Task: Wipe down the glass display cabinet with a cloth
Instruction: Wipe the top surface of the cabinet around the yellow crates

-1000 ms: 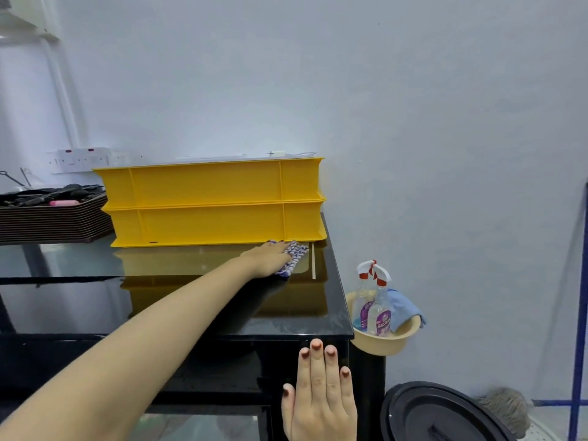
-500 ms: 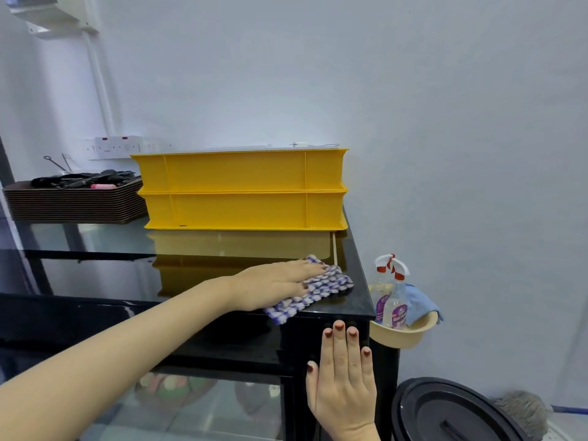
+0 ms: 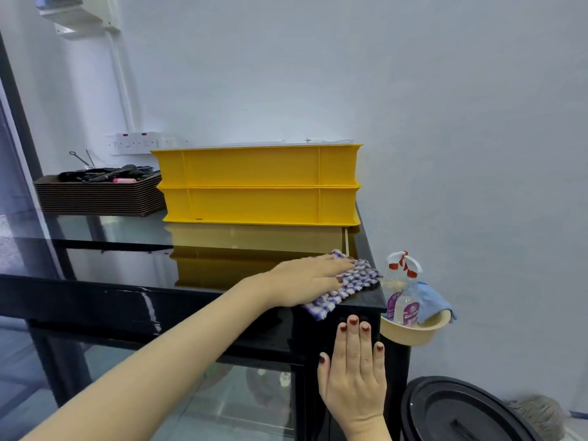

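Note:
The glass display cabinet (image 3: 133, 259) has a dark glossy glass top and a black frame. My left hand (image 3: 305, 278) lies flat on a purple-and-white checked cloth (image 3: 346, 286), pressing it onto the top near the front right corner. The cloth's near end hangs slightly over the front edge. My right hand (image 3: 354, 374) rests flat, fingers straight and pointing up, against the cabinet's black front corner post just below the cloth.
Two stacked yellow crates (image 3: 257, 184) stand at the back of the top. A pile of brown trays (image 3: 98, 195) with utensils sits to their left. A beige bowl (image 3: 413, 329) right of the cabinet holds spray bottles (image 3: 402, 294) and a blue rag. A black lid (image 3: 458, 412) lies below.
My left hand has drawn the cloth from beside the yellow crates back toward the front right corner of the top. My right hand stays pressed on the corner post.

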Demonstrator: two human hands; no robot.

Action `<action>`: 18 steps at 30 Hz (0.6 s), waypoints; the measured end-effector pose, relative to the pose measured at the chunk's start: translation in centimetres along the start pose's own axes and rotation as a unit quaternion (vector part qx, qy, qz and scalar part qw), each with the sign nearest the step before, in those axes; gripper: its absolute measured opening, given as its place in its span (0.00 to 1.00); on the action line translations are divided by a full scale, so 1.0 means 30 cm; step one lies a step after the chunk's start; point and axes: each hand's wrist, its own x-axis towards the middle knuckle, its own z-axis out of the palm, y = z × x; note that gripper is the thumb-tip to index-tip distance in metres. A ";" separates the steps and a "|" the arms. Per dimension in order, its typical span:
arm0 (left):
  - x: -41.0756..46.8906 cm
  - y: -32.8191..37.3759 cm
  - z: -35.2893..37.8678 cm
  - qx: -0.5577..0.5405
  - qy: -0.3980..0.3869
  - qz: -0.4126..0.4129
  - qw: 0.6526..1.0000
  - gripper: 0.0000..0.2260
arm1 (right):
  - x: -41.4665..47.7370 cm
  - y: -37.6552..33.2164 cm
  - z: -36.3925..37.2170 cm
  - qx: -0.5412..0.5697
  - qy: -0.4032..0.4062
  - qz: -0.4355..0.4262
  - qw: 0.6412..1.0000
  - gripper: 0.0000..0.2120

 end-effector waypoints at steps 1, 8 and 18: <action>-0.027 0.002 0.000 0.000 0.005 0.018 1.000 0.21 | -0.002 0.001 0.000 0.003 0.000 0.001 1.000 0.28; -0.253 -0.097 0.025 0.106 0.212 -0.066 0.969 0.19 | -0.009 0.022 -0.011 0.045 -0.003 -0.019 0.999 0.27; -0.261 -0.025 0.235 0.193 0.500 -0.089 0.840 0.21 | 0.170 0.276 -0.098 0.352 0.000 0.032 0.936 0.24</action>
